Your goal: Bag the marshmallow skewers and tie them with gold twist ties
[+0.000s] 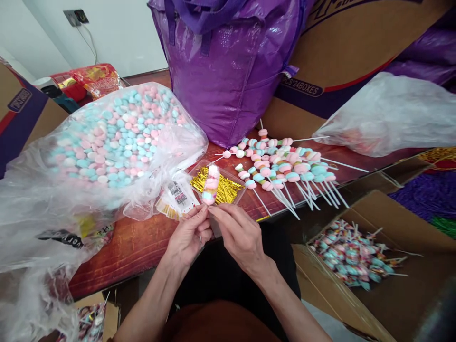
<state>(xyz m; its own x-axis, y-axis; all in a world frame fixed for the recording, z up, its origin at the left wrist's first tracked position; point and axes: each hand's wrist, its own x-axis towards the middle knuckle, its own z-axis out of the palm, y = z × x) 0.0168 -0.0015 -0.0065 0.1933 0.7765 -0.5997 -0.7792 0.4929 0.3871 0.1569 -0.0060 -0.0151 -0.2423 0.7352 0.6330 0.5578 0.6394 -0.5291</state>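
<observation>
My left hand (194,230) pinches the lower end of a marshmallow skewer (211,183), held upright with its pink and white pieces on top. A clear wrapper seems to cover it. Right beside, my right hand (238,232) has its thumb and fingers closed at the same spot under the candy; what lies in the fingertips is too small to make out. Behind the skewer sits a clear plastic tray (242,186) of gold twist ties (226,186). Printed clear wrappers (177,195) lie fanned to the left of it.
A big clear bag of pastel marshmallows (124,137) covers the table's left. Several unwrapped skewers (292,166) are piled at right, sticks toward the front edge. Behind stands a purple bag (228,71). An open carton (331,304) at lower right holds wrapped skewers (356,254).
</observation>
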